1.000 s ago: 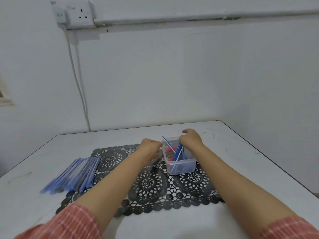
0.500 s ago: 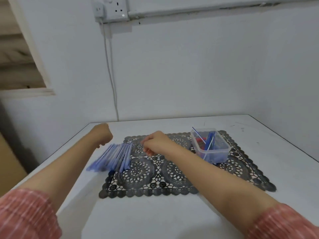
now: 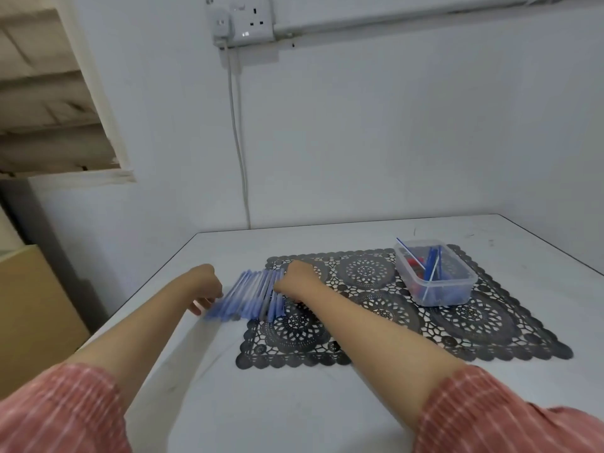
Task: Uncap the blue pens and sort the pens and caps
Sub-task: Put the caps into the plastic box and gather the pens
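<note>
Reaching forward, both forearms extended. Left hand (image 3: 207, 286) at left edge of blue pen pile (image 3: 251, 294), right hand (image 3: 295, 279) on its right side. Fingers curled under, so grip cannot be told. Clear plastic container (image 3: 457, 284) sits well right of the right hand.

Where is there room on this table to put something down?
Bare table lies between the near edge of the black mat and the sleeves, and right of the mat. The mat is also bare on the near side of the clear box. Crowded: the mat's left edge, with the blue pens, left hand and right hand.
</note>
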Demonstrator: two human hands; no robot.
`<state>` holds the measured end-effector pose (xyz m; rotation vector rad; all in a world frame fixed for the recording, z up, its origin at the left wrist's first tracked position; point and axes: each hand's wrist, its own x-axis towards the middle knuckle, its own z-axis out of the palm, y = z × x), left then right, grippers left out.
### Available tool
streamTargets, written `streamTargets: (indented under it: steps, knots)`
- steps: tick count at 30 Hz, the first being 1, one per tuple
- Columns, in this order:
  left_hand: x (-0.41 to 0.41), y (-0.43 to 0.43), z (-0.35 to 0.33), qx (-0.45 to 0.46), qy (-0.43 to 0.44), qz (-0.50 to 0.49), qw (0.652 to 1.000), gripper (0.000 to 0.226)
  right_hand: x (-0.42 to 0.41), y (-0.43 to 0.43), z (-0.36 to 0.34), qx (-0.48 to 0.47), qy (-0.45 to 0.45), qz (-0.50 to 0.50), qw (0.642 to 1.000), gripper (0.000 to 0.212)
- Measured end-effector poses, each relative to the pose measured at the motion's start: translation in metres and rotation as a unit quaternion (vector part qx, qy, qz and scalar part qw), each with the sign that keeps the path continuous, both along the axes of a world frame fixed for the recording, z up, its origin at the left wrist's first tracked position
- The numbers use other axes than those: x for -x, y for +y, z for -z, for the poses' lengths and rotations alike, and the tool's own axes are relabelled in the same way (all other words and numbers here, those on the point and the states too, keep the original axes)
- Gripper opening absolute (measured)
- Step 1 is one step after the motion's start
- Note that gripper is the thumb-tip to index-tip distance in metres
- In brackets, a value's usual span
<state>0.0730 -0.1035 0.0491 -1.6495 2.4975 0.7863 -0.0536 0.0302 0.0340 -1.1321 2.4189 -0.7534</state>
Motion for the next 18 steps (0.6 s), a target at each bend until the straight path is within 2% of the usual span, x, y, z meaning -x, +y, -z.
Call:
streamTargets:
  steps: [5,9,11,15,18]
  knots:
    - [0.002,0.003,0.01,0.011,0.003,-0.002,1.0,0.006,-0.006,-0.006,0.005,0.003,0.02,0.025,0.999,0.028]
    - [0.002,0.005,0.01,0.02,0.015,-0.001,1.0,0.005,-0.01,-0.007,0.004,-0.011,0.036,0.034,0.999,0.013]
    - [0.001,0.006,0.011,0.024,0.03,-0.004,0.999,0.006,-0.01,-0.007,0.005,-0.008,0.048,0.038,0.998,0.018]
    - [-0.004,0.008,0.01,0.087,0.075,-0.015,0.993,0.008,-0.006,-0.001,0.002,-0.002,0.037,0.037,0.999,0.009]
    - [-0.003,0.008,0.003,0.148,0.12,-0.019,0.981,0.013,0.008,0.011,-0.002,0.011,0.016,0.066,0.998,0.024]
